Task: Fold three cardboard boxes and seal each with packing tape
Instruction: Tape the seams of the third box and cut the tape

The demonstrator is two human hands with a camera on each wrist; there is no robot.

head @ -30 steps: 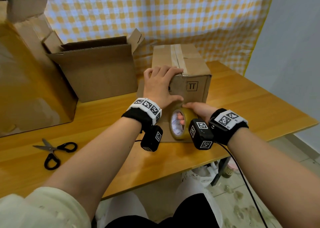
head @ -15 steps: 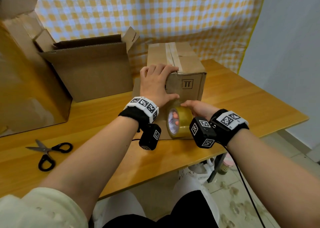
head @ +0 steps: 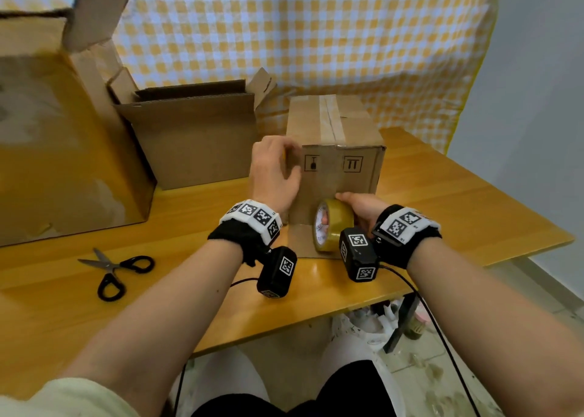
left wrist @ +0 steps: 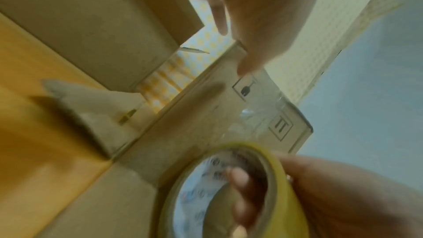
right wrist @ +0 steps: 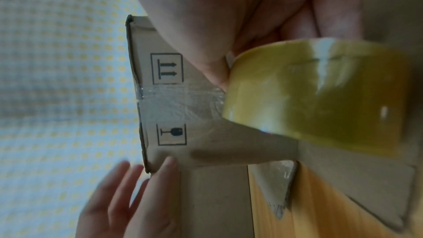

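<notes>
Box (head: 335, 151) on bench, top seam taped; roll (head: 333, 227) gripped by right grip (head: 360, 208) low on front face, left grip (head: 275, 173) spread beside. Two boxes judged unsealed.

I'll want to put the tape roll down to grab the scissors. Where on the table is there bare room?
Bare wood lies right of the taped box, out to the table edge, and along the near edge between the scissors and the left hand. The left side is crowded by two open boxes. The right hand holds the tape roll.
</notes>
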